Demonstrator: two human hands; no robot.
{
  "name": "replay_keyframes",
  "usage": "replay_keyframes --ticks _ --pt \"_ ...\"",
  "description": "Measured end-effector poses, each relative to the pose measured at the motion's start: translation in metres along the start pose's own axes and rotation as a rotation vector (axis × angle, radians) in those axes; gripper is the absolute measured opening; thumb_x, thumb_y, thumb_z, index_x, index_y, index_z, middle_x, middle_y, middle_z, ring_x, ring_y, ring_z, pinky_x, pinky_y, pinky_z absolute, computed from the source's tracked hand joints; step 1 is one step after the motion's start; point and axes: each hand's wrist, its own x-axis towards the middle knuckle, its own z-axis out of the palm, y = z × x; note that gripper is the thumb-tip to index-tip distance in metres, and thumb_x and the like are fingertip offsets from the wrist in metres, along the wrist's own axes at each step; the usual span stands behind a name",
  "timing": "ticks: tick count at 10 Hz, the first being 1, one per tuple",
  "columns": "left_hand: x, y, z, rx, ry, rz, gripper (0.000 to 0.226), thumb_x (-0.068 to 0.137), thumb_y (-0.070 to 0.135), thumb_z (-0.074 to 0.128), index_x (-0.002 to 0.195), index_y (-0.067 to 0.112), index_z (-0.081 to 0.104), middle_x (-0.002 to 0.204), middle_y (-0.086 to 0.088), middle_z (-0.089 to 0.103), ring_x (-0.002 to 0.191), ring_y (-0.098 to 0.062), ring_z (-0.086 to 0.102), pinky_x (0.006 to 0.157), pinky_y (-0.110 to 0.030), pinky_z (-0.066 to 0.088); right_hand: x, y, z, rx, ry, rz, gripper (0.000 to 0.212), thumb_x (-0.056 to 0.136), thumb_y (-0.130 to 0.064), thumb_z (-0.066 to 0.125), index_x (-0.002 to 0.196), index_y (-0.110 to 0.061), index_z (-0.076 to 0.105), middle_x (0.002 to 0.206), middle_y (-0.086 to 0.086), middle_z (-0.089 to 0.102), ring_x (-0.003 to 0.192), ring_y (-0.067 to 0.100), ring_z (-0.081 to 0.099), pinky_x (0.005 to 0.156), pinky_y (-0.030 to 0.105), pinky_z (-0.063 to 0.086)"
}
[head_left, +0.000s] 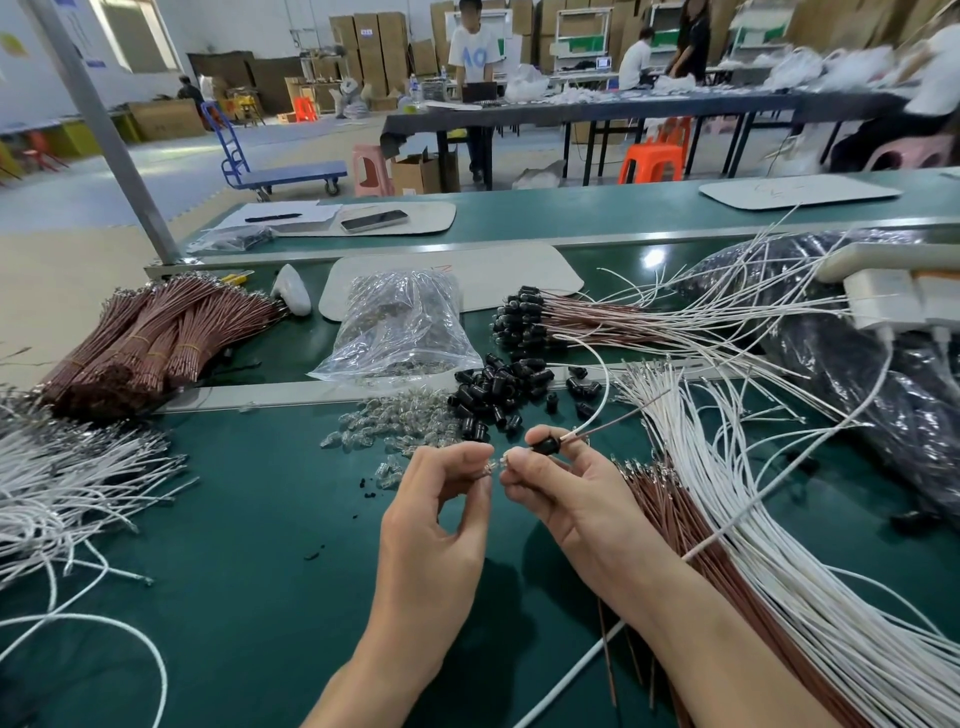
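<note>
My left hand (441, 512) pinches a small clear glass bulb (492, 466) between thumb and fingertips. My right hand (558, 480) grips a black socket (546, 445) with a brown wire and a white wire (605, 400) leaving its far end. The bulb's tip sits right at the socket's open end, both held above the green table (249, 571). A pile of loose black sockets (498, 387) and a scatter of clear bulbs (384, 421) lie just beyond my hands.
White and brown wires (753, 519) fan out at my right, white wires (67, 483) at my left. Brown wire bundles (150, 338) lie far left. A clear bag of bulbs (400, 322) and finished socket assemblies (524, 317) sit behind. People work at tables in the background.
</note>
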Motion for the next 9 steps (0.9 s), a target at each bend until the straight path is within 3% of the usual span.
replay_keyframes --ticks 9 --pt "0.0013 -0.0049 -0.0004 -0.093 0.004 -0.028 0.030 0.089 0.013 0.070 0.101 0.040 0.066 0.098 0.015 0.073 0.094 -0.009 0.073 0.082 -0.015 0.054 -0.0005 0.0032 0.0009 0.016 -0.013 0.021 0.027 0.069 -0.004 0.075 0.091 -0.010 0.060 0.078 0.011 0.067 0.069 0.016 0.070 0.064 0.020 0.057"
